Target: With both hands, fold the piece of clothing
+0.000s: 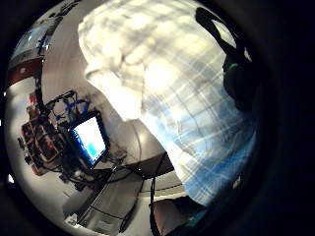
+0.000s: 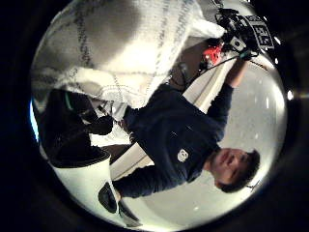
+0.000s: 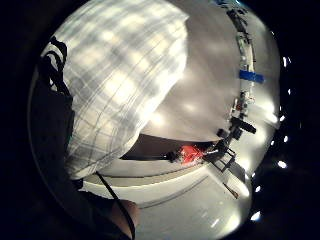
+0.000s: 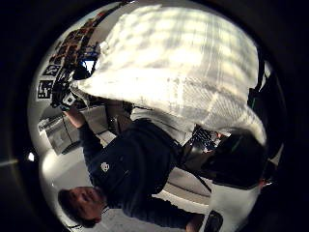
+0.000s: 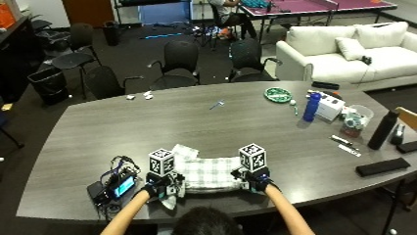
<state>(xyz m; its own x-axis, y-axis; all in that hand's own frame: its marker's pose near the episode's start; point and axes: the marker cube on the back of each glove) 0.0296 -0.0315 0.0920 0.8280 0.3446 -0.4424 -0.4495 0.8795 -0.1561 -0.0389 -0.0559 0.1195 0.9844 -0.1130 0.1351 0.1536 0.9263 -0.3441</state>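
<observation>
Plaid shirt (image 5: 207, 175) held up off the table (image 5: 196, 122) at its near edge.
Left hand (image 5: 158, 188) and right hand (image 5: 255, 181) each pinch a side; uneven lift could skew the fold, or cloth could snag the device (image 5: 116, 187) just beside it.

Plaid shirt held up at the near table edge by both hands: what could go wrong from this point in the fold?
The plaid shirt is lifted off the table between the left hand and right hand, so a slipped corner could undo the fold. It hangs close to the near edge and might slide off. The device with a lit screen beside the left hand could snag the cloth.
</observation>
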